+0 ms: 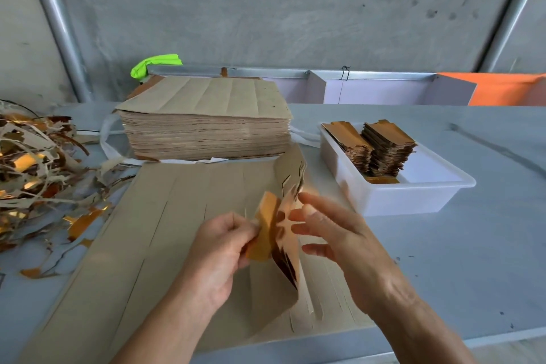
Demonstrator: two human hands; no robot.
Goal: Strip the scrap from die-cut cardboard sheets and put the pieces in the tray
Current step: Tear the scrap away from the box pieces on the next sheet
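Note:
A brown die-cut cardboard sheet [153,233] lies flat in front of me, its right side folded up to show a shiny gold face. My left hand [218,251] pinches a gold-faced piece [264,230] at that lifted part. Just to the right of the lifted flap [286,245], my right hand [334,242] hovers with fingers spread and straight, fingertips close to the flap. A white plastic tray [413,201] at the right holds two stacks of stripped pieces [387,148].
A thick stack of uncut-looking brown sheets [204,127] stands behind the working sheet. A tangled pile of gold and brown scrap strips [32,171] covers the table's left. A grey wall, metal rail and orange panel [508,89] close off the back.

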